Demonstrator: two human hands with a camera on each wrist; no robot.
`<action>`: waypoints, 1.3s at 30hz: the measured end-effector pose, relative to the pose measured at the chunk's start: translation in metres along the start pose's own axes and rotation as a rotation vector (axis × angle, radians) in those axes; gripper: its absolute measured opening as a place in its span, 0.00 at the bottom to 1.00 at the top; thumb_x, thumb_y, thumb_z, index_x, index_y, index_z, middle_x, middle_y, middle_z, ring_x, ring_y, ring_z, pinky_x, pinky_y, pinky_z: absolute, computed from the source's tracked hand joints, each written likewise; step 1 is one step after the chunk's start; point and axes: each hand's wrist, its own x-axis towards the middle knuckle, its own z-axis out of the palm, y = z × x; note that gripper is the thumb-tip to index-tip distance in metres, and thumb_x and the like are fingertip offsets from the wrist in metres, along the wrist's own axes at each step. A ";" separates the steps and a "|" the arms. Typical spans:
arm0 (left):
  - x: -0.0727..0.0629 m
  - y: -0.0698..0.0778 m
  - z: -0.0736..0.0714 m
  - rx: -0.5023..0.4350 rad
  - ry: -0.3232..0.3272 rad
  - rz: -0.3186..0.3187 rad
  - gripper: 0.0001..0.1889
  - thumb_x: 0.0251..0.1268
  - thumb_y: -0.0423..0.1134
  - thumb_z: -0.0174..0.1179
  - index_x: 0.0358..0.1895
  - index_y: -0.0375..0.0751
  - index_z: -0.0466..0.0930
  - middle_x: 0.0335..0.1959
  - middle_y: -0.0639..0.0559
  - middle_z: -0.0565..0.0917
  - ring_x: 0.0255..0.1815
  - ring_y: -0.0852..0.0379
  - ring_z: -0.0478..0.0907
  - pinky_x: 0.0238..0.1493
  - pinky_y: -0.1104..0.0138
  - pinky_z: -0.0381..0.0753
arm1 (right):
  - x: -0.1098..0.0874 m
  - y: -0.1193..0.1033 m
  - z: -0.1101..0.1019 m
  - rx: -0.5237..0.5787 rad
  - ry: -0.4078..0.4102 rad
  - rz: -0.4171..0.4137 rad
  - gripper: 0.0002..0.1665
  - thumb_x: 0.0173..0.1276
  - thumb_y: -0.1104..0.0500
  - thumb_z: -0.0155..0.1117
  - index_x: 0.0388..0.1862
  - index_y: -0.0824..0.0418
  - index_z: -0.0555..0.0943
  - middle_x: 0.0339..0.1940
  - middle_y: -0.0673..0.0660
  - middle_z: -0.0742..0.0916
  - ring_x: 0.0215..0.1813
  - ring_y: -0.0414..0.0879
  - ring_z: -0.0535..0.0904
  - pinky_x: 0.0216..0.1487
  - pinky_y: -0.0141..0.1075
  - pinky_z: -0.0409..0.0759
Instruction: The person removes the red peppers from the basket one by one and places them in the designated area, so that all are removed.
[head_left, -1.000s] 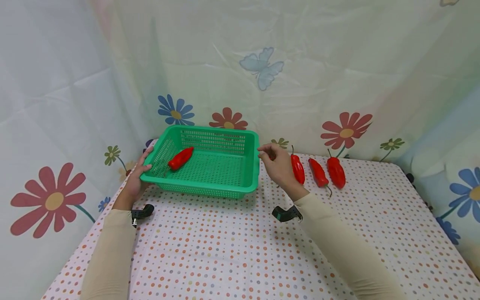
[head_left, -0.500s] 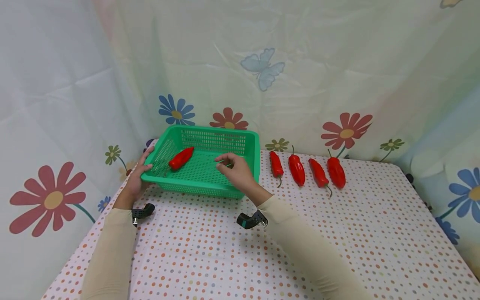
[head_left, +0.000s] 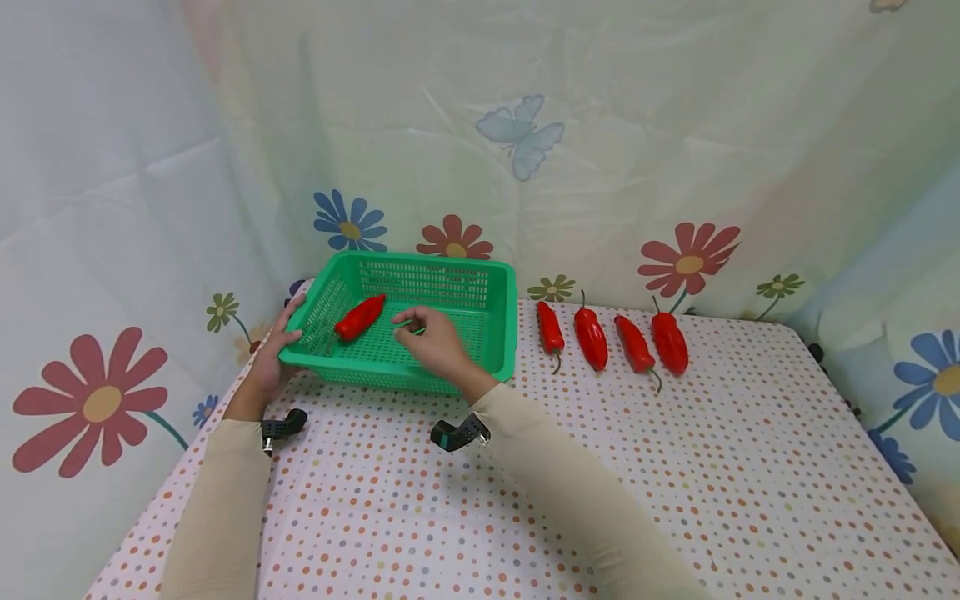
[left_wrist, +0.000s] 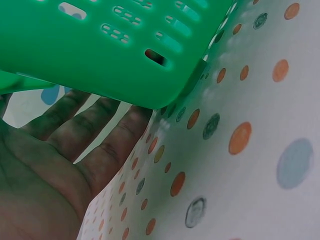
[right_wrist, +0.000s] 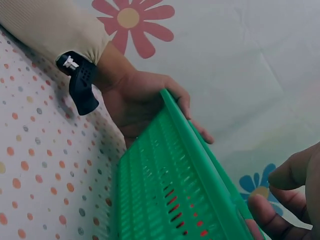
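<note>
A green plastic basket (head_left: 360,372) with slotted walls stands toward the back left of the table. My left hand (head_left: 272,354) holds its left end, thumb over the rim; in the left wrist view that hand's fingers (left_wrist: 112,152) reach under the green wall. Inside, near the left end, lies one red pepper (head_left: 360,317). Over the middle of the basket hovers my right hand (head_left: 435,340), just right of this pepper. Its thumb and forefinger are bent toward each other with a gap between them and nothing held. The right wrist view shows red through the slots.
Right of the basket, several red peppers lie in a row: a slim one (head_left: 550,327), a broader one (head_left: 591,337), and more beyond. A dotted cloth (head_left: 420,500) covers the table. A flowered curtain (head_left: 600,167) hangs close behind.
My right hand has swept left, from beside the row of peppers, across the right rim to above the basket's middle. My left hand, the basket and the peppers have stayed put.
</note>
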 end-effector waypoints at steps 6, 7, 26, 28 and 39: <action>0.000 -0.001 -0.002 0.021 -0.002 0.008 0.31 0.77 0.46 0.32 0.79 0.71 0.38 0.80 0.47 0.38 0.73 0.42 0.49 0.61 0.51 0.64 | 0.020 -0.006 0.028 0.000 -0.035 0.043 0.11 0.71 0.57 0.60 0.49 0.56 0.82 0.38 0.54 0.84 0.29 0.43 0.73 0.29 0.32 0.69; -0.001 -0.002 -0.002 0.021 -0.003 0.003 0.31 0.77 0.46 0.32 0.79 0.71 0.38 0.80 0.47 0.39 0.72 0.42 0.50 0.60 0.54 0.65 | 0.023 -0.007 0.031 0.006 -0.043 0.048 0.11 0.71 0.57 0.61 0.49 0.57 0.81 0.38 0.54 0.84 0.30 0.42 0.73 0.30 0.32 0.70; 0.003 -0.013 0.003 -0.016 0.004 0.012 0.32 0.75 0.41 0.32 0.78 0.71 0.41 0.80 0.48 0.39 0.75 0.40 0.48 0.67 0.41 0.55 | 0.063 0.002 0.065 -0.507 -0.373 0.016 0.30 0.67 0.62 0.62 0.69 0.60 0.71 0.65 0.57 0.79 0.67 0.50 0.73 0.62 0.38 0.74; 0.002 -0.013 0.003 -0.015 0.005 0.015 0.32 0.76 0.41 0.31 0.79 0.70 0.41 0.80 0.48 0.40 0.76 0.40 0.48 0.67 0.40 0.54 | 0.066 0.001 0.067 -0.554 -0.409 -0.004 0.33 0.67 0.63 0.60 0.71 0.59 0.69 0.68 0.59 0.76 0.68 0.51 0.71 0.61 0.39 0.75; 0.002 -0.003 -0.002 -0.003 0.000 0.058 0.33 0.76 0.40 0.33 0.80 0.64 0.38 0.81 0.46 0.41 0.77 0.39 0.47 0.70 0.35 0.48 | 0.081 -0.010 0.075 -0.682 -0.572 -0.170 0.38 0.70 0.63 0.60 0.77 0.50 0.62 0.80 0.56 0.61 0.80 0.49 0.54 0.73 0.46 0.65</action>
